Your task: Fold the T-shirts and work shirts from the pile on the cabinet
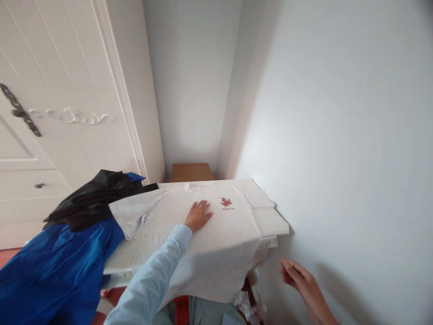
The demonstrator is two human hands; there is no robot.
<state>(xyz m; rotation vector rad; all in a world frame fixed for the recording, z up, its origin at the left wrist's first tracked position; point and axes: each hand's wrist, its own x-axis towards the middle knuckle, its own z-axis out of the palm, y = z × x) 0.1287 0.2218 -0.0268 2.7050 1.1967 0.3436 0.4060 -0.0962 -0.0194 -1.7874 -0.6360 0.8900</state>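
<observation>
A white T-shirt with a red leaf print lies spread front side up over a white table, its lower part hanging over the near edge. My left hand rests flat on the chest of the shirt, left of the print, fingers slightly apart. Off the table's right end, close to the wall, my right hand is in the air with its fingers curled together. Whatever may be between those fingers cannot be made out.
Black clothing and blue cloth lie heaped at the table's left end, the blue hanging down. A white wardrobe stands behind them. A brown wooden piece sits in the corner. The pale wall bounds the right side.
</observation>
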